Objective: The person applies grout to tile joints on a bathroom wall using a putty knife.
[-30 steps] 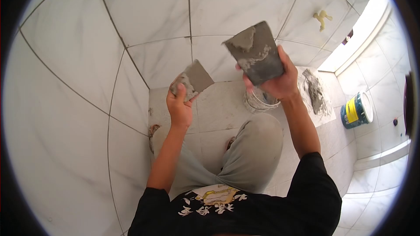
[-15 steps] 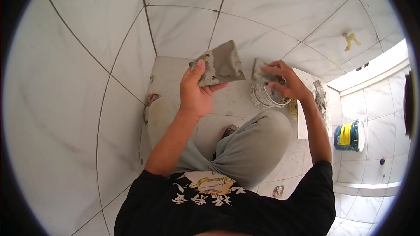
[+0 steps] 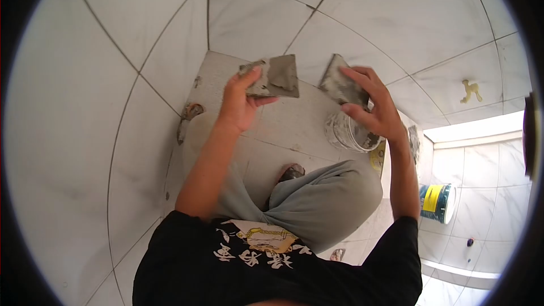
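Note:
My left hand (image 3: 239, 102) grips a flat square scraper plate (image 3: 285, 75) smeared with grey mortar, thumb on its face and fingers beneath. To the right, my right hand (image 3: 381, 105) holds a second mortar-coated scraper plate (image 3: 341, 84) between thumb and fingers, tilted above the bucket. The two plates are apart. Just below the right hand stands a small, splattered white bucket (image 3: 339, 132) with grey material inside, its mouth partly covered by the hand.
White tiled walls (image 3: 260, 17) meet at a corner ahead. My bent knee (image 3: 345, 187) is close to the bucket. A dark tub with a yellow label (image 3: 432, 199) stands at the right. Grey floor (image 3: 283, 116) lies under the hands.
The left plate has turned flatter and shifted slightly left. My right hand has lifted its plate higher beside the bucket, so more of the plate shows. The camera view has tilted.

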Demonstrator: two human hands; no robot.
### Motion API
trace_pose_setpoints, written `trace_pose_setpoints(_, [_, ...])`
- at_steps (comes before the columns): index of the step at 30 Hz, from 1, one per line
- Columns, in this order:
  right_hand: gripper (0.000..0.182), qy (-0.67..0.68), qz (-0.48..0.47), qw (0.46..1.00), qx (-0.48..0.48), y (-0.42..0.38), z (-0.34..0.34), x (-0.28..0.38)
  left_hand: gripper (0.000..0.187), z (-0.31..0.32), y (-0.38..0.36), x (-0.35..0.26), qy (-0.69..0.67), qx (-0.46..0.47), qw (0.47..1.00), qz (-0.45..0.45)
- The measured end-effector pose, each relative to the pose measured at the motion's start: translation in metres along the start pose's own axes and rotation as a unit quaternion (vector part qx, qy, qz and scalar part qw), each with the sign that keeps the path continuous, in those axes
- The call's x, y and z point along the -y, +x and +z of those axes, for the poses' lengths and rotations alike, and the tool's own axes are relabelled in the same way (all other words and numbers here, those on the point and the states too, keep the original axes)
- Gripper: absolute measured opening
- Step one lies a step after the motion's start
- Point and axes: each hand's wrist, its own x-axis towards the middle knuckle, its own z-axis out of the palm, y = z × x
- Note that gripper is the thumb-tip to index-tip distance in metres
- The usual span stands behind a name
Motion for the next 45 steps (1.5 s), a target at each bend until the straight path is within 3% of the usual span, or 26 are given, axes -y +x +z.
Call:
trace_pose_setpoints(1, [0.061, -0.189, -0.123, 0.974, 0.036, 0.008, -0.001, 0.011, 0.035, 0.001, -0.002, -0.009, 0.033, 0.008, 0.999, 0.009])
trace_pose_setpoints(5, [0.056, -0.209, -0.11, 0.966, 0.104, 0.03, 0.004, 0.032, 0.04, 0.007, 0.0, -0.02, 0.099, 0.028, 0.994, 0.021])
trace_pose_setpoints(7, [0.055, -0.229, -0.165, 0.95, 0.133, 0.04, 0.009, 0.031, 0.04, 0.01, 0.002, -0.02, 0.111, 0.038, 0.993, 0.016])
trace_pose_setpoints(11, [0.053, -0.311, -0.172, 0.917, 0.185, 0.053, 0.01, 0.013, 0.039, 0.0, 0.011, -0.014, 0.123, 0.038, 0.991, 0.039])
trace_pose_setpoints(13, [0.052, -0.149, 0.045, 0.962, 0.223, 0.071, -0.009, -0.01, 0.039, -0.018, 0.024, -0.014, 0.081, 0.019, 0.995, 0.055])
trace_pose_setpoints(14, [0.057, 0.111, 0.16, 0.97, 0.146, 0.072, -0.007, -0.023, 0.039, -0.03, 0.033, -0.011, 0.042, 0.0, 0.997, 0.064])
trace_pose_setpoints(15, [0.057, 0.103, 0.15, 0.971, 0.157, 0.086, -0.005, -0.017, 0.039, -0.043, 0.043, 0.0, 0.034, -0.004, 0.996, 0.078])
trace_pose_setpoints(17, [0.062, 0.155, 0.112, 0.977, 0.097, 0.112, 0.001, -0.001, 0.038, -0.072, 0.061, 0.038, -0.023, -0.012, 1.0, -0.01])
trace_pose_setpoints(19, [0.064, 0.111, 0.079, 0.984, 0.113, 0.152, 0.005, 0.026, 0.039, -0.098, 0.07, 0.07, -0.013, -0.008, 0.999, -0.033])
trace_pose_setpoints(20, [0.063, -0.118, -0.071, 0.981, 0.137, 0.173, 0.007, 0.045, 0.039, -0.105, 0.071, 0.079, 0.005, -0.002, 0.998, -0.069])
trace_pose_setpoints(21, [0.062, -0.334, -0.219, 0.905, 0.15, 0.192, 0.013, 0.058, 0.039, -0.105, 0.074, 0.081, 0.0, -0.008, 0.998, -0.067])
trace_pose_setpoints(23, [0.056, -0.514, -0.414, 0.743, 0.107, 0.237, 0.03, 0.065, 0.038, -0.105, 0.083, 0.08, -0.008, 0.008, 0.999, -0.046])
trace_pose_setpoints(24, [0.043, -0.542, -0.486, 0.676, 0.113, 0.261, 0.039, 0.066, 0.038, -0.107, 0.087, 0.075, -0.007, 0.006, 0.999, -0.044])
trace_pose_setpoints(25, [0.043, -0.541, -0.485, 0.678, 0.113, 0.278, 0.046, 0.074, 0.038, -0.107, 0.088, 0.073, -0.004, 0.006, 0.999, -0.042])
trace_pose_setpoints(27, [0.041, -0.636, -0.523, 0.531, 0.201, 0.309, 0.06, 0.092, 0.038, -0.109, 0.092, 0.072, -0.001, 0.002, 0.999, -0.042])
trace_pose_setpoints(31, [0.035, -0.63, -0.505, 0.551, 0.213, 0.336, 0.083, 0.093, 0.04, -0.109, 0.093, 0.072, -0.008, -0.008, 1.0, -0.029])
trace_pose_setpoints(33, [0.03, -0.677, -0.447, 0.51, 0.286, 0.336, 0.088, 0.107, 0.041, -0.112, 0.094, 0.072, -0.006, -0.015, 0.999, -0.035])
trace_pose_setpoints(36, [0.026, -0.698, -0.427, 0.499, 0.286, 0.345, 0.1, 0.103, 0.042, -0.112, 0.095, 0.075, -0.018, 0.013, 0.999, -0.038])
trace_pose_setpoints(40, [0.023, -0.728, -0.422, 0.486, 0.236, 0.358, 0.11, 0.072, 0.042, -0.109, 0.095, 0.075, -0.03, -0.009, 0.999, -0.032])
trace_pose_setpoints(42, [0.024, -0.805, -0.386, 0.431, 0.131, 0.335, 0.118, 0.066, 0.042, -0.111, 0.093, 0.076, -0.032, -0.015, 0.999, -0.034])
trace_pose_setpoints(45, [0.033, -0.793, -0.377, 0.453, 0.155, 0.288, 0.099, 0.079, 0.041, -0.116, 0.091, 0.077, -0.02, -0.006, 1.0, -0.015])
